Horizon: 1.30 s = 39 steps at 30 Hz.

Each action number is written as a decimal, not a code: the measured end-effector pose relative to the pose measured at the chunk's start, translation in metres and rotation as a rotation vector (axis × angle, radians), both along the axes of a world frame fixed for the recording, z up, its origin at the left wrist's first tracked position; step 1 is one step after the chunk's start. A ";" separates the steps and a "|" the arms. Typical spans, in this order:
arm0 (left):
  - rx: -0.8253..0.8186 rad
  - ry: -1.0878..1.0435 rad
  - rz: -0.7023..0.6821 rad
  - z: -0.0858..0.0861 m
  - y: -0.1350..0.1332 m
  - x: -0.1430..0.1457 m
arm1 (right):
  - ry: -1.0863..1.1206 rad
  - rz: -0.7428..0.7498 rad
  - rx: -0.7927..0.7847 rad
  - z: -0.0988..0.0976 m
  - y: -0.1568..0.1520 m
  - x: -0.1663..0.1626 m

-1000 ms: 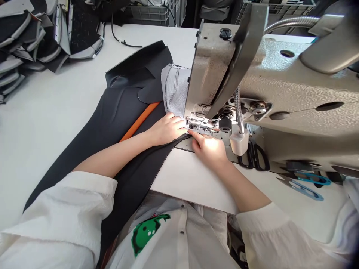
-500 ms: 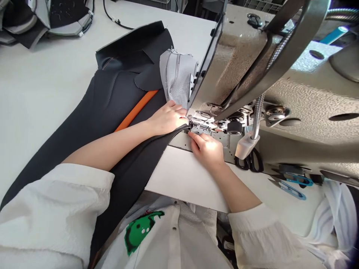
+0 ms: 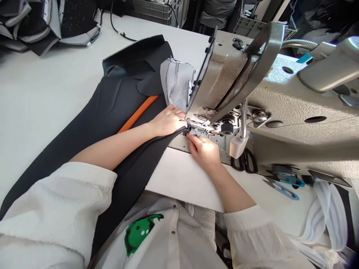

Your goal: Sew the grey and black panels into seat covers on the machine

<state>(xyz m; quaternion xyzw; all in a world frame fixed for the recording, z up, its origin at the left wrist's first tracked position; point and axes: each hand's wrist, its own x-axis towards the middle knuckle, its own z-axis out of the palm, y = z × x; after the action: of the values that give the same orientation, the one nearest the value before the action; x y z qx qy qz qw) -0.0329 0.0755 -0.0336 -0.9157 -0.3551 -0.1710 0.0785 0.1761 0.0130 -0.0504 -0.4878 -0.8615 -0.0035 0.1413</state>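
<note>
A sewing machine [image 3: 230, 86] stands over the work, its lit presser foot [image 3: 189, 127] on the edge of a large black fabric piece [image 3: 123, 93]. My left hand [image 3: 168, 121] is closed on this fabric just left of the foot, fingers curled and partly hidden behind the machine head. My right hand [image 3: 206, 149] rests on the metal needle plate [image 3: 221, 141], fingers bent together, index fingertip close to the fabric edge at the foot. Whatever lies under those fingers is hidden. An orange strip [image 3: 138, 113] and a grey mesh piece [image 3: 176, 80] lie with the black fabric.
Black-handled scissors [image 3: 244, 160] lie beside the machine base, with blue thread snips [image 3: 286, 190] further right. White striped webbing [image 3: 328, 216] is heaped at the right. Stacked dark and grey pieces [image 3: 53, 26] sit at the back left. A grey crate [image 3: 157, 11] stands behind the table.
The camera view has tilted up and shifted, showing more behind the machine. Both hands keep nearly the same places at the presser foot, and the fabric shows little movement.
</note>
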 end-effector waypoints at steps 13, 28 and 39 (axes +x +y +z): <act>-0.025 0.133 0.059 0.009 -0.009 0.001 | 0.025 0.004 0.034 -0.002 0.003 0.001; -0.135 -0.354 0.650 -0.036 0.042 -0.033 | 0.014 0.009 -0.007 0.001 -0.010 -0.002; -0.245 -0.389 0.580 -0.019 -0.068 -0.064 | 0.020 -0.035 -0.006 0.001 -0.009 0.000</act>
<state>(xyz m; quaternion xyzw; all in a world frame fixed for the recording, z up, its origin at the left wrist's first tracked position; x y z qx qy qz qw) -0.0974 0.0075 -0.0527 -0.7300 -0.6259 -0.2690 -0.0554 0.1765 0.0042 -0.0494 -0.5033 -0.8513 0.0017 0.1483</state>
